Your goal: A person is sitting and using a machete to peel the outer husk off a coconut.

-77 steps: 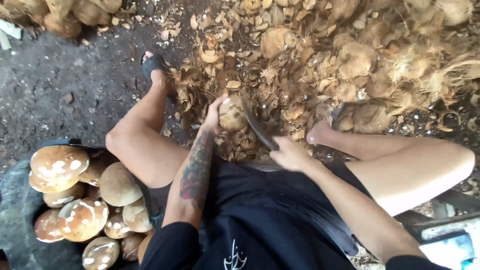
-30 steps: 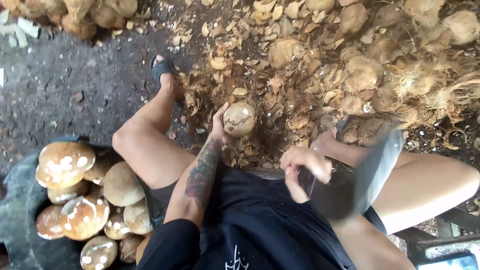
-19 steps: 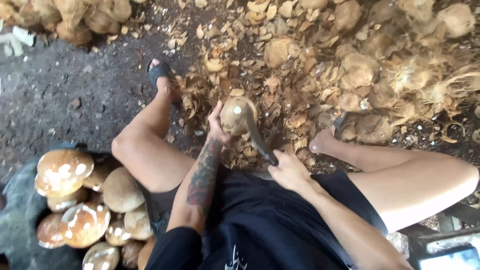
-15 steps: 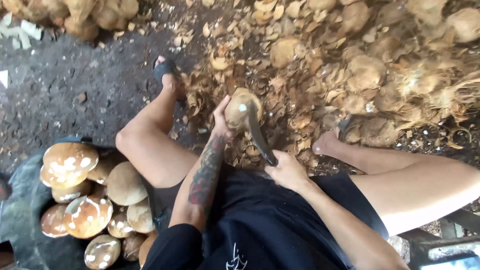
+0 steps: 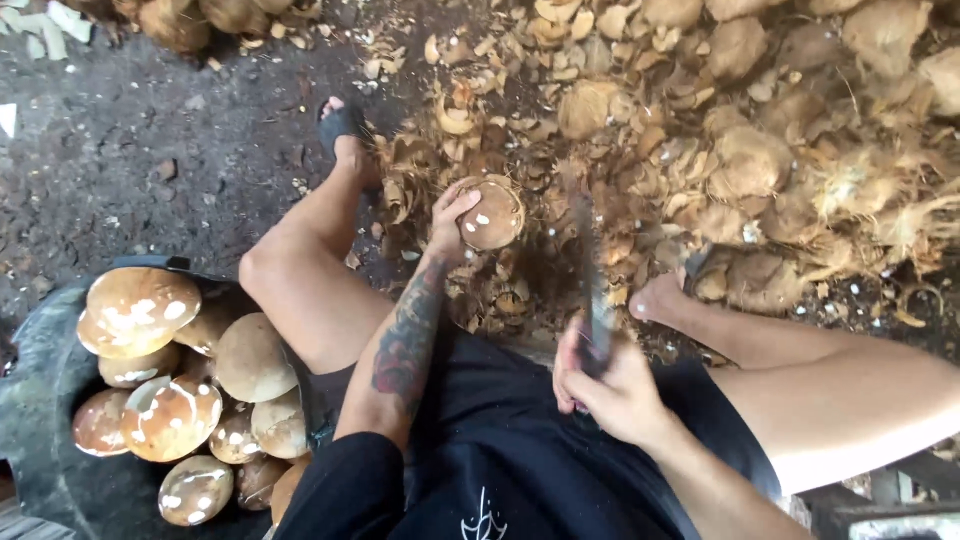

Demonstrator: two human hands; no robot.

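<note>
Coconut [image 5: 490,215] in left hand [image 5: 447,215] fingers (right hand [image 5: 610,385] seemingly fisted on blurred blade [image 5: 590,270])

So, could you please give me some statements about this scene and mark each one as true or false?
1. The left hand holds a round brown coconut. True.
2. The right hand is empty. False: it grips a long blade, blurred and pointing up.
3. The blade touches the coconut. False: they are apart.
4. A dark tub of peeled coconuts sits beside the left leg. True.
5. The ground ahead is covered with husk pieces. True.
</note>
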